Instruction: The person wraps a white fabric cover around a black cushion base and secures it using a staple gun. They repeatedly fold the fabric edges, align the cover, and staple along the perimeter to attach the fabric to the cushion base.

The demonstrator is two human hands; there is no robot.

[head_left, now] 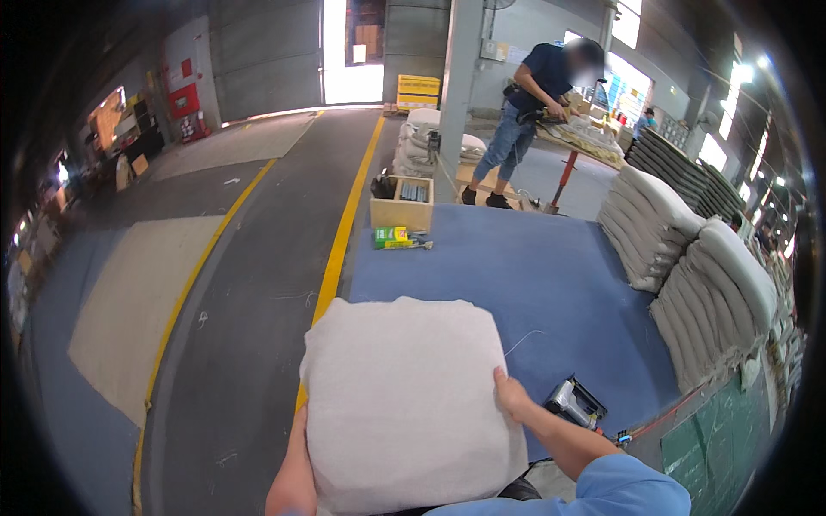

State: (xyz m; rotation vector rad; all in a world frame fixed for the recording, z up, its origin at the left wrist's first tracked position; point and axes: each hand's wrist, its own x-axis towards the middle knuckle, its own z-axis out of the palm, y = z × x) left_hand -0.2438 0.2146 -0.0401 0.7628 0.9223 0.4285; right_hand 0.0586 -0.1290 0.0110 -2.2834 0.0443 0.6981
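A square seat cushion (404, 396) covered in off-white fabric fills the space in front of my body, its smooth face up. My left hand (298, 426) grips its left side, the fingers mostly hidden behind the edge. On the opposite side, my right hand (511, 396) clasps the right edge with the thumb on top and the other fingers out of sight. A silver and black staple gun (575, 404) lies on the blue-covered table (585, 301), just right of my right hand. A thin white thread (523, 339) rests beside the cushion.
At the table's far left corner stand a wooden box (401, 213) of staple strips and a small green-yellow carton (391, 236). Stacked off-white cushions (714, 292) line the right side. Beyond, a person (538, 103) works at another table (585, 144). Yellow-lined floor (249, 318) runs along the left.
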